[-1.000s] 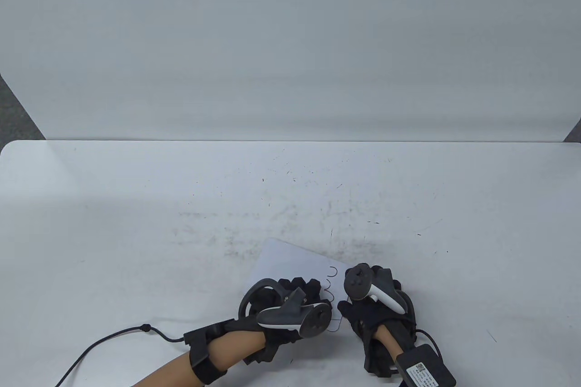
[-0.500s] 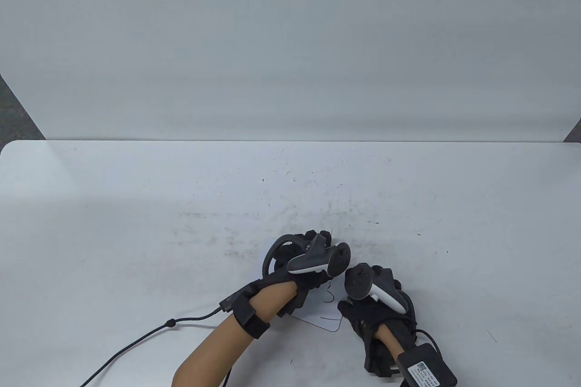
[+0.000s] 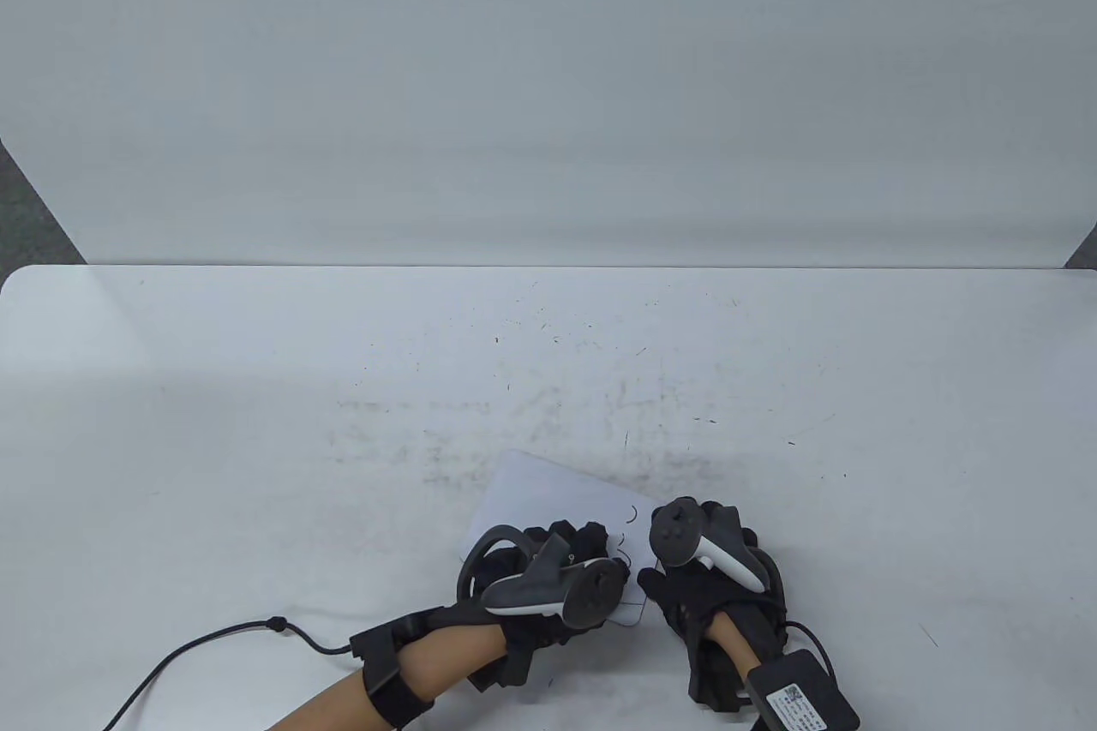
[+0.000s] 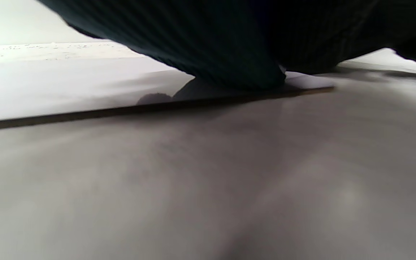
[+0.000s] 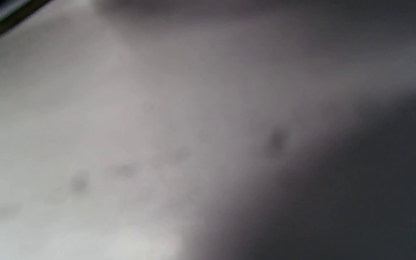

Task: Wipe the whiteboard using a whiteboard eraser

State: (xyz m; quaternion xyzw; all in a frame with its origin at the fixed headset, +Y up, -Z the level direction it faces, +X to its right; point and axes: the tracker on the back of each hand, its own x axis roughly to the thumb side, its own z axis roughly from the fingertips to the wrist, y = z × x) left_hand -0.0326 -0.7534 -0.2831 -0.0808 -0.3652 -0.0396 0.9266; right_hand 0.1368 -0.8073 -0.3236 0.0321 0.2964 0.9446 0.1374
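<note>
Near the front table edge lies the small whiteboard (image 3: 548,491), left hand (image 3: 548,585) over its near half, right hand (image 3: 711,585) pressing its right edge. Eraser hidden under the left glove; grip cannot be told for either hand. Best swept flat toward the leftover mark (image 3: 632,514), board pinned firmly. Nearby: scuffed table (image 3: 257,422), trailing cable (image 3: 223,637). Right glove crowds that mark.
</note>
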